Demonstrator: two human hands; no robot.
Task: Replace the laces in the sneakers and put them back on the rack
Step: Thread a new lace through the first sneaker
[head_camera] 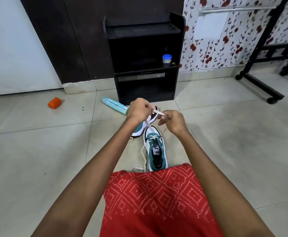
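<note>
**Left hand (139, 109) and right hand (172, 122) hold one lace (159, 112)**

Head view: both arms reach forward, nearly straight. Each hand pinches the white lace with curled fingers, and it runs taut between them. Just below the hands lies the teal sneaker (156, 149), long axis pointing away, toe toward them. Beyond them stands the rack (145, 65).

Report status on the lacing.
Left hand and right hand pinch the lace above near sneaker. Only toe-end eyelets laced. Other sneaker on floor; can lies at rack foot.

Home: floral wallpaper (213, 40), shoe rack (145, 57).
</note>
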